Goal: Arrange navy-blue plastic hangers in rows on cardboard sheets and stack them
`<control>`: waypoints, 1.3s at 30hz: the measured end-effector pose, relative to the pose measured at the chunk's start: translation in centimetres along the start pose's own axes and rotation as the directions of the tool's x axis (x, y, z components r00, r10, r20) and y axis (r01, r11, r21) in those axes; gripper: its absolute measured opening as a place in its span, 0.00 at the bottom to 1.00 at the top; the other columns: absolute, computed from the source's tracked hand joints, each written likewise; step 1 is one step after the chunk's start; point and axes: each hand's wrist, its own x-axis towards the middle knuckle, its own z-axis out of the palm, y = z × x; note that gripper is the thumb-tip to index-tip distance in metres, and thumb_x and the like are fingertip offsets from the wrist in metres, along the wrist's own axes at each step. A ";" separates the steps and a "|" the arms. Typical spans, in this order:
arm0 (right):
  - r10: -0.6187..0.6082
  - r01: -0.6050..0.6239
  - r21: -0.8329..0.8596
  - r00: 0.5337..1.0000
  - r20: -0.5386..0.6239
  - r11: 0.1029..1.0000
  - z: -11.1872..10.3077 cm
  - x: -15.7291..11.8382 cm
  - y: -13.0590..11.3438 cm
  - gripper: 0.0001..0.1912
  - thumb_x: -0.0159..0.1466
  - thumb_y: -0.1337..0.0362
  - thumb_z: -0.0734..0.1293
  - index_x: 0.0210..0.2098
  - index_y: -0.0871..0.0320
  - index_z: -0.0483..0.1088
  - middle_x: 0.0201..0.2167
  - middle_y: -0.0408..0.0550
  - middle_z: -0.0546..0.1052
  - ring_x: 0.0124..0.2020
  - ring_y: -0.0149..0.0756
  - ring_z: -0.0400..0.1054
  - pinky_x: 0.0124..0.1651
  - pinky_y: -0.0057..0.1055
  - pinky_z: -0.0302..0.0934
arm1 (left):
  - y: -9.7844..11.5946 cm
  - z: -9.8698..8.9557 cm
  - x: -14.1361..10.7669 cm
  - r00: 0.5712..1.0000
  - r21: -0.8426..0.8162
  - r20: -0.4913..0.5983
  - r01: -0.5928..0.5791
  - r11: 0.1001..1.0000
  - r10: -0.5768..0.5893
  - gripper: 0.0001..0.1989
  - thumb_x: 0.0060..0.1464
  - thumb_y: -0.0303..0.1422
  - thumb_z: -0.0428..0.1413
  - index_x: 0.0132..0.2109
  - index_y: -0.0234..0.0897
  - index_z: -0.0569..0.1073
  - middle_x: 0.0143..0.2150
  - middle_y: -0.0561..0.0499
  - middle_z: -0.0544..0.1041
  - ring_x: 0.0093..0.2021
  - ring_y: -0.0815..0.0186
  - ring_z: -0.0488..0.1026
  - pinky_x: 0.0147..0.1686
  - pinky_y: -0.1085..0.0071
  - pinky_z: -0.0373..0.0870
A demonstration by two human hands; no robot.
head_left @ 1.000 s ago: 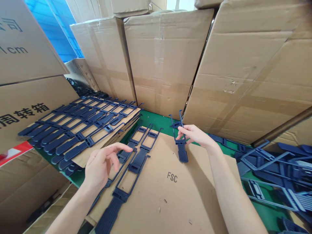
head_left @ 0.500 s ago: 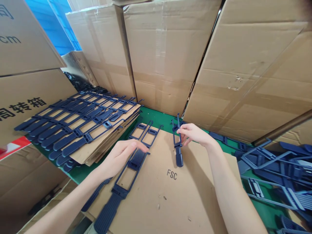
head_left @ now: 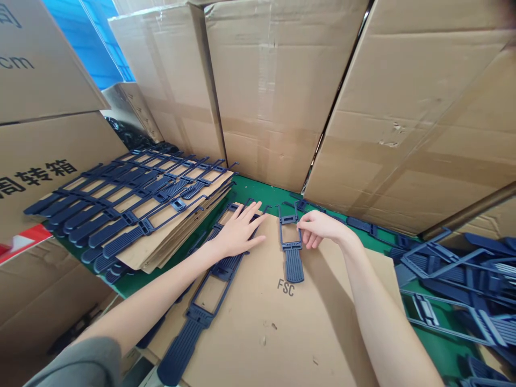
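Observation:
My right hand (head_left: 320, 228) pinches the right edge of a dark blue plastic frame with a ribbed tongue (head_left: 294, 264). The frame stands over the cardboard sheet (head_left: 306, 328), its ribbed end near the printed "FSC". To the left, my left hand (head_left: 238, 231) is open, fingers spread, over the far part of similar dark blue pieces. It covers some of their frames, and I cannot tell how firmly it touches them. One long ribbed piece (head_left: 181, 344) runs from under that hand towards the sheet's near left edge.
At the left, rows of dark blue pieces (head_left: 115, 204) lie on stacked cardboard sheets (head_left: 185, 234). A loose heap of such pieces (head_left: 455, 269) lies at the right on the green table surface (head_left: 258, 191). Large cardboard boxes (head_left: 278, 91) wall off the back; others stand at the left.
My left hand has moved up and right, and its fingers have spread. The frame in my right hand has turned so its broad face shows.

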 end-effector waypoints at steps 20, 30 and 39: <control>0.137 -0.132 -0.077 0.989 0.063 0.988 2.0 1.3 -0.3 0.09 0.65 0.69 0.55 0.30 0.62 0.63 0.18 0.53 0.76 0.18 0.41 0.73 0.19 0.30 0.69 | -0.4 1.6 -0.2 1.000 -0.031 0.021 -0.006 0.999 0.007 0.32 0.63 0.48 0.42 0.67 0.32 0.53 0.70 0.43 0.51 0.70 0.56 0.44 0.67 0.53 0.33; 0.000 0.007 -0.205 0.999 0.034 0.979 3.0 1.6 -0.7 0.12 0.66 0.62 0.59 0.28 0.61 0.64 0.20 0.50 0.77 0.19 0.39 0.73 0.18 0.27 0.67 | -0.1 1.4 -0.2 1.000 -0.058 -0.005 -0.004 0.998 0.003 0.31 0.65 0.49 0.40 0.68 0.37 0.53 0.69 0.45 0.53 0.70 0.57 0.45 0.67 0.53 0.35; -0.002 0.022 -0.261 0.997 0.077 0.965 3.4 1.0 -1.5 0.15 0.65 0.58 0.64 0.26 0.60 0.64 0.21 0.49 0.77 0.18 0.34 0.72 0.18 0.23 0.65 | -0.2 1.1 -0.2 1.000 -0.062 0.006 -0.025 0.998 0.026 0.29 0.65 0.48 0.41 0.68 0.45 0.52 0.69 0.46 0.53 0.69 0.54 0.47 0.66 0.49 0.37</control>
